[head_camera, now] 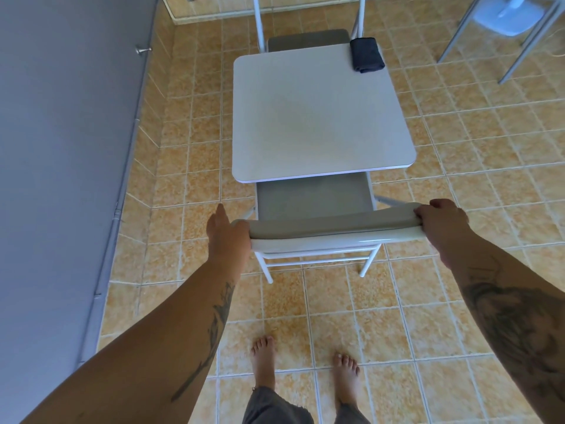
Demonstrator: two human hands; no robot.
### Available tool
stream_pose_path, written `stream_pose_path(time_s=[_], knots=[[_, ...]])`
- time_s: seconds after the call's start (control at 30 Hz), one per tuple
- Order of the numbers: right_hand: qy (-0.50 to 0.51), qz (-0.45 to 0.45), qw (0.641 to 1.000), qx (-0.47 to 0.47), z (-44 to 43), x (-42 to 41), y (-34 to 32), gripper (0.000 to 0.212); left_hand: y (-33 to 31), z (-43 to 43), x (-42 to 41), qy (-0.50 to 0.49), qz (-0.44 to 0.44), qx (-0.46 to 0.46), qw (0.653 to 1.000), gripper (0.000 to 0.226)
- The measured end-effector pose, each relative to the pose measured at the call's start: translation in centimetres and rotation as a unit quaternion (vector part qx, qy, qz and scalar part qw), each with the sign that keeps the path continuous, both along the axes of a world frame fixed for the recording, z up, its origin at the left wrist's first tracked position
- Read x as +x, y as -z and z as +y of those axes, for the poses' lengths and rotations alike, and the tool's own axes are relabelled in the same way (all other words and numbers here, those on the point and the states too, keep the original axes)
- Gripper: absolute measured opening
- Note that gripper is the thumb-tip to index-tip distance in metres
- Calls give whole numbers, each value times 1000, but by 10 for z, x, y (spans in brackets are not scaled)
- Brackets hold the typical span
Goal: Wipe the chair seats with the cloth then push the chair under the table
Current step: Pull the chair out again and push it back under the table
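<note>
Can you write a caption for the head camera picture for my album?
Both hands, left and right, grip the near chair's backrest at the table; dark cloth on top.

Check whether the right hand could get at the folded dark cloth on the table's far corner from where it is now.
Probably not without letting go and stepping round. The right hand grips the near chair's backrest, and the cloth lies at the table's far right corner, with the whole tabletop and chair between.

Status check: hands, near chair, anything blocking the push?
Left hand and right hand grip the near chair's backrest ends. Seat partly under the table. Folded dark cloth on far corner. Nothing visible blocking.
</note>
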State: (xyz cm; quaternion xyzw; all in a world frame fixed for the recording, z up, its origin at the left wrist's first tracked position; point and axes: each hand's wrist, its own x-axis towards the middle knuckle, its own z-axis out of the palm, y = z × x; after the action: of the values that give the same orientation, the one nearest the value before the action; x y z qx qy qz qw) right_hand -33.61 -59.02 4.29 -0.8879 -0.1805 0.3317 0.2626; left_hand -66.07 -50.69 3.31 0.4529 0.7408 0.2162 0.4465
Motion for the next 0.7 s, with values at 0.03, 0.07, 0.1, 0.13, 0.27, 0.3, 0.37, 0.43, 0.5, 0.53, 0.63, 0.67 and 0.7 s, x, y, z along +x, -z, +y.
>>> stream_pose_path(time_s=[0.03,0.07,0.1,0.13,0.27,0.3,0.37,0.43,0.5,0.53,0.63,0.67,0.7], knots=[[-26,-37,999,11,-1,-1,-1,50,-1,1,-1,45,24,29,998,58],[-67,-66,995,33,-3,-3,-2,51,-1,2,-2,79,37,36,996,55],[-120,-90,987,53,-6,-6,-3,48,-2,0,-4,104,38,33,993,53],[-179,-110,975,69,-8,-9,-5,43,-1,-1,-5,121,27,30,992,51],[-263,-144,951,74,-15,-14,-8,40,-4,-6,1,110,-20,33,993,35],[-273,-167,944,77,-13,-14,-7,45,-4,-4,3,97,-24,31,995,34],[-277,-189,939,74,-8,-15,-6,52,-4,-1,5,81,-17,33,996,34],[-273,-197,939,75,-5,-16,-3,53,-4,2,6,79,-7,43,996,36],[-274,-203,936,81,-4,-14,2,52,-6,4,5,83,3,46,996,37],[-275,-204,935,86,-4,-13,4,51,-6,6,5,90,10,41,995,37],[-265,-179,941,109,-4,-10,5,49,-4,11,2,127,42,11,991,37],[-264,-174,942,113,-4,-10,4,49,-3,11,1,133,49,8,990,36],[-266,-172,942,115,-4,-9,3,49,-2,11,1,135,52,10,989,37]])
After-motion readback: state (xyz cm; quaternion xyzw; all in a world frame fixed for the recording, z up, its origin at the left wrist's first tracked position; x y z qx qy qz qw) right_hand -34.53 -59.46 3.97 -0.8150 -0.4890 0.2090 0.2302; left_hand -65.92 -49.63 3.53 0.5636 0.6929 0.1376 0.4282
